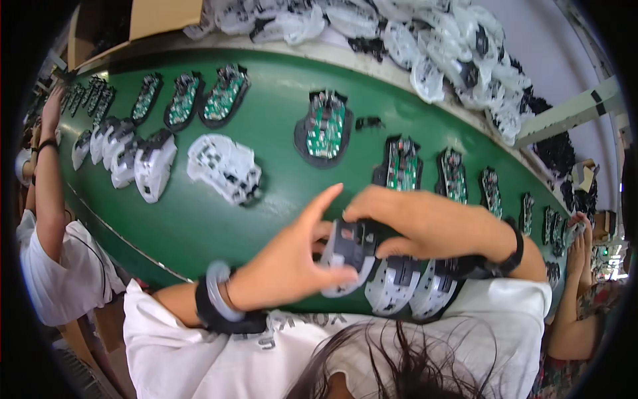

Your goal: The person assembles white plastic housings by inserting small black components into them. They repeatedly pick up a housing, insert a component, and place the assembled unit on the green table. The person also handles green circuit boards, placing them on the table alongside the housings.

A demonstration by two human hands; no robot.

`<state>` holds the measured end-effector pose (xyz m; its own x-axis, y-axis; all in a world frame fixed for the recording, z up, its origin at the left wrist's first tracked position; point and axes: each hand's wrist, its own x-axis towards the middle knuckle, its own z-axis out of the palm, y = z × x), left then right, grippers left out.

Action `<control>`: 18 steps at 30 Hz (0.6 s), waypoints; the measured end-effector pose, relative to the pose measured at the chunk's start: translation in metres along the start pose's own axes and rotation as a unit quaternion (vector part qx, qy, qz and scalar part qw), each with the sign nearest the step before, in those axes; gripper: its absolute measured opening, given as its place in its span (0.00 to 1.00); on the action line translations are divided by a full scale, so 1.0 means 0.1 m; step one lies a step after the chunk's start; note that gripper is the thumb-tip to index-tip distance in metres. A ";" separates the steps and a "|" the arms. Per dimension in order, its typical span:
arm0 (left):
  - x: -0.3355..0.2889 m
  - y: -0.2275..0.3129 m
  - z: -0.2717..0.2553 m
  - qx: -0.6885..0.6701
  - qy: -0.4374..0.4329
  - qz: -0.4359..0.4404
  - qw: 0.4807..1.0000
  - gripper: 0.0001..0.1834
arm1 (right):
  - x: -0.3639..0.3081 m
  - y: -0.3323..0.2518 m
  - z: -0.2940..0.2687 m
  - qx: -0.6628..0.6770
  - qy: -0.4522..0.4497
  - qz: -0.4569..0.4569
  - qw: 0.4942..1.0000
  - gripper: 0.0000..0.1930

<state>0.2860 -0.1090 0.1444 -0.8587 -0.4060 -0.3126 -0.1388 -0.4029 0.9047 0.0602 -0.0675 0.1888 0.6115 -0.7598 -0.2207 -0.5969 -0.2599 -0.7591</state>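
Loose dark hair (pixel 405 356) is nearest the lens, bottom centre, and past it, just below mid-frame, there's a rounded white-and-grey plastic shell (pixel 349 247) over a green tabletop (pixel 279 86), left hand (pixel 289 259) spread wide beside it, right hand (pixel 428 223) curled at its top, can't tell if it's gripping tbh.

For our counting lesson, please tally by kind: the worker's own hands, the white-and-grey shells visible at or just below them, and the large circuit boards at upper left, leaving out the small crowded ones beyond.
Left hand and right hand: 2
White-and-grey shells: 3
Large circuit boards: 3
Total: 8
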 end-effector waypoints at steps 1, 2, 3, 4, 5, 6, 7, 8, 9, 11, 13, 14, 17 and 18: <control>-0.02 -0.02 0.01 0.330 0.042 0.192 0.923 0.54 | -0.10 -0.03 -0.01 -0.032 0.014 -0.005 0.999 0.30; -0.04 -0.04 0.01 0.436 0.065 0.222 0.870 0.54 | -0.17 -0.05 0.00 -0.048 0.041 0.025 0.998 0.27; -0.07 -0.04 0.00 0.535 0.088 0.244 0.804 0.54 | -0.14 -0.04 -0.06 -0.071 0.071 0.023 0.995 0.26; -0.11 -0.04 0.00 0.524 0.079 0.241 0.813 0.53 | -0.14 -0.05 -0.12 -0.092 0.107 0.028 0.990 0.24; -0.19 -0.02 0.00 0.514 0.071 0.237 0.821 0.52 | -0.12 -0.06 -0.17 -0.112 0.142 0.031 0.983 0.22; -0.26 0.03 -0.02 0.503 0.064 0.232 0.830 0.51 | -0.10 -0.02 -0.20 -0.127 0.187 0.040 0.973 0.19; -0.32 0.17 -0.09 0.545 0.111 0.253 0.792 0.50 | -0.10 0.07 -0.28 -0.163 0.239 0.035 0.957 0.16; -0.39 0.38 -0.21 0.579 0.155 0.270 0.753 0.48 | -0.06 0.16 -0.39 -0.169 0.280 0.050 0.944 0.13; -0.47 0.50 -0.33 0.615 0.206 0.280 0.708 0.47 | 0.03 0.27 -0.51 -0.172 0.320 0.055 0.930 0.11; -0.28 0.49 -0.61 0.607 0.399 0.268 0.633 0.45 | 0.34 0.53 -0.85 -0.272 0.377 0.110 0.878 0.09; -0.16 0.35 -0.88 0.607 0.436 0.207 0.632 0.42 | 0.80 0.93 -1.10 -0.334 0.443 0.113 0.824 0.08; -0.13 0.25 -1.00 0.589 0.390 0.207 0.677 0.43 | 0.95 1.07 -1.16 -0.364 0.434 0.148 0.811 0.08; -0.10 0.27 -1.06 0.540 0.313 0.178 0.761 0.42 | 1.21 1.41 -1.29 -0.404 0.392 0.208 0.800 0.06; -0.11 0.29 -1.04 0.525 0.297 0.162 0.781 0.41 | 1.23 1.51 -1.29 -0.409 0.375 0.221 0.802 0.05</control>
<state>0.3424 -0.2013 0.1439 -0.5955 -0.7819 0.1845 -0.5572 0.5674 0.6063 -0.0219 -0.2776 0.1258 -0.0548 -0.9508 0.3050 -0.9979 0.0626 0.0157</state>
